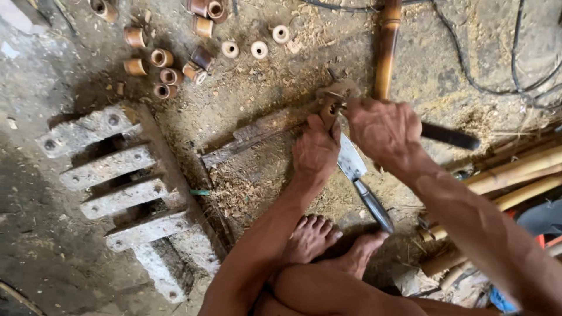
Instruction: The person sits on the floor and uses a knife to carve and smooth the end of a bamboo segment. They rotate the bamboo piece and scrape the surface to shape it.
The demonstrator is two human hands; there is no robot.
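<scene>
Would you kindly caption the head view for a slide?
Left hand steadies a small bamboo piece; right hand grips a dark-handled tool.

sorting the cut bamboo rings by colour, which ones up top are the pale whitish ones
The three pale rings in a short row right of the brown cluster, nearest the upright bamboo pole. They show whitish faces with dark holes; the others are brown.

daylight, even | shadows soft | edges perhaps slightly bowed | mild blur

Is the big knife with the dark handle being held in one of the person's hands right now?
No, the knife lies on the ground beneath both hands, with neither gripping it.
</scene>
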